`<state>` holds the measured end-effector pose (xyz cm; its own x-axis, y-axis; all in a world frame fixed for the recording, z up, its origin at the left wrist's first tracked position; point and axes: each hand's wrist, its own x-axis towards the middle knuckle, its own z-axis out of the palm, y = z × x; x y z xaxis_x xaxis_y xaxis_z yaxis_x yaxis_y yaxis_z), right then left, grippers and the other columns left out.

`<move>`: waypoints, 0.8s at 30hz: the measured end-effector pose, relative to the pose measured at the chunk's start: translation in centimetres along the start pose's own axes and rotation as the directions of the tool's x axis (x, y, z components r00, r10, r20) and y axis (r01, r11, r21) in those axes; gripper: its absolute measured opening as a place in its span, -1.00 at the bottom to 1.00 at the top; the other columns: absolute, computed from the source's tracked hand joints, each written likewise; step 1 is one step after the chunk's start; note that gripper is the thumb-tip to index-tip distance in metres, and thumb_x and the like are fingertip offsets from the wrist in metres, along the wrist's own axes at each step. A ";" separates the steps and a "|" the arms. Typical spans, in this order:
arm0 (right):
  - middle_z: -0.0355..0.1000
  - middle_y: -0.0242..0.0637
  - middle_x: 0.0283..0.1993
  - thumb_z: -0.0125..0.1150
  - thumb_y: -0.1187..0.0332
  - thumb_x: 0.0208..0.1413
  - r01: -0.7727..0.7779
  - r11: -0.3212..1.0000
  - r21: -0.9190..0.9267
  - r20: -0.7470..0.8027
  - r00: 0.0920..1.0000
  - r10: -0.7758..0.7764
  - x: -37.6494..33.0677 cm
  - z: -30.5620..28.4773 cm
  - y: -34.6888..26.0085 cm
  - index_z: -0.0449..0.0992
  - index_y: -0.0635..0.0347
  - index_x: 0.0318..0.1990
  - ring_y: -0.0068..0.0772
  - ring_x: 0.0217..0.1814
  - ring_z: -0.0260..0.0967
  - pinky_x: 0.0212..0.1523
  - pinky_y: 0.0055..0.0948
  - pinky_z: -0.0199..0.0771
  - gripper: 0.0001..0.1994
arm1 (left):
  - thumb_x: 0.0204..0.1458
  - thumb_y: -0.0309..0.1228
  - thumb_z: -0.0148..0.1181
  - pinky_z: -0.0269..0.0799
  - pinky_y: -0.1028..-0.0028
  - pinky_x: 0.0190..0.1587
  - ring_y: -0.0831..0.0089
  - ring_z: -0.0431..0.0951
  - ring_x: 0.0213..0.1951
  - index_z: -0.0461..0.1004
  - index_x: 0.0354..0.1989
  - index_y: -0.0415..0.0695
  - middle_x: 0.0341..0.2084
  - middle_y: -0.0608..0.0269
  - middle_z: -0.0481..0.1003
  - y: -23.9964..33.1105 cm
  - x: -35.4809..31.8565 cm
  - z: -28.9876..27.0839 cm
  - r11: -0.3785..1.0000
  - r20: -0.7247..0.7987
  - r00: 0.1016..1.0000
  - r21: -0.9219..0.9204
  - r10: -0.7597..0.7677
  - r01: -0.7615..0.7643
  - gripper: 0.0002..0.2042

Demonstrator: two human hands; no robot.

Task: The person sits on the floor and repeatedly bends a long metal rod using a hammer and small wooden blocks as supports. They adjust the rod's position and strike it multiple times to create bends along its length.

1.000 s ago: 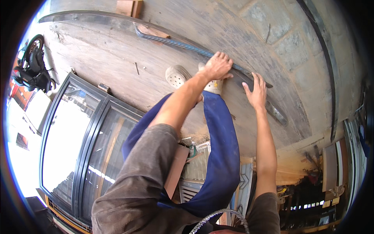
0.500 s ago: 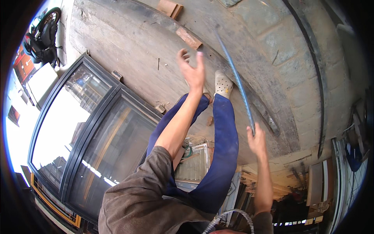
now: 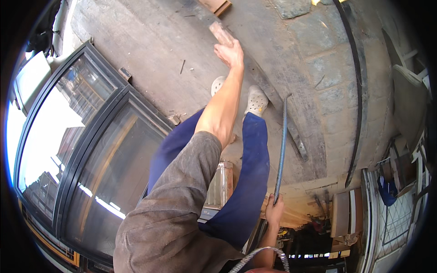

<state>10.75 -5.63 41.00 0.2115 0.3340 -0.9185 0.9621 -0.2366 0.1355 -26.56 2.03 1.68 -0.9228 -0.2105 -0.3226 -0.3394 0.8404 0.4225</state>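
My left hand (image 3: 231,54) reaches far forward, its fingers closed round the near end of a worn reddish-brown block (image 3: 220,32). That block lies at a long flat metal strip (image 3: 266,84) on the floor; I cannot tell whether it is lifted. Low on the right, my right hand (image 3: 274,210) is wrapped round the near end of a long, slim blue-grey pry bar (image 3: 283,141). The bar points away from me, its bent tip above the floor beside the strip. My shoes (image 3: 256,100) stand between the hands, left of the strip.
Dark-framed glass panels (image 3: 104,159) stand close on my left. Another brown block (image 3: 215,6) lies at the far edge, and a nail-like piece (image 3: 182,67) is on the floor. A long dark strip (image 3: 356,91) runs down the right. Stacked boards (image 3: 343,214) stand at lower right.
My left hand has moved forward from open air to the reddish-brown block and closed on it. The right hand has drawn back toward me with the pry bar, whose tip has come nearer.
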 end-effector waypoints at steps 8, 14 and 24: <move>0.43 0.18 -0.47 0.05 0.31 0.16 0.170 0.981 -0.097 -0.027 0.985 -0.173 -2.1 -2.2 -13.5 0.39 0.32 -0.20 0.29 -0.39 0.41 -0.36 0.03 0.36 -0.78 | -0.20 -0.17 0.36 0.33 0.10 0.05 -0.12 0.41 -0.06 0.26 -0.16 -0.48 -0.19 -0.31 0.38 9.1 20.9 -5.1 0.995 -0.077 0.997 -0.097 0.025 -0.032 -0.38; 0.43 0.15 -0.45 0.02 0.24 0.22 0.204 0.978 -0.036 -0.060 0.977 -0.206 -4.0 0.7 -25.8 0.41 0.30 -0.12 0.26 -0.38 0.43 -0.35 -0.03 0.39 -0.72 | -0.30 -0.14 0.44 0.40 0.20 0.04 -0.04 0.50 -0.06 0.35 -0.14 -0.51 -0.18 -0.30 0.46 12.4 32.1 -3.9 0.993 -0.118 0.993 -0.108 0.030 -0.043 -0.32; 0.40 -0.10 -0.57 0.08 0.31 0.21 0.184 0.954 0.238 0.050 0.978 -0.201 -10.2 5.7 -38.6 0.41 0.31 -0.12 -0.23 -0.58 0.41 -0.49 -0.32 0.37 -0.77 | -0.25 -0.17 0.42 0.37 0.13 0.03 -0.08 0.46 -0.09 0.32 -0.18 -0.49 -0.23 -0.27 0.43 13.2 31.3 -5.8 0.994 0.013 0.998 -0.088 0.069 -0.067 -0.37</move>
<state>-29.49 -5.06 43.00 0.0045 0.3285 -0.9445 0.9155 -0.3813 -0.1283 -60.98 3.66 2.09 -0.9416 -0.1456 -0.3037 -0.2910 0.8056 0.5161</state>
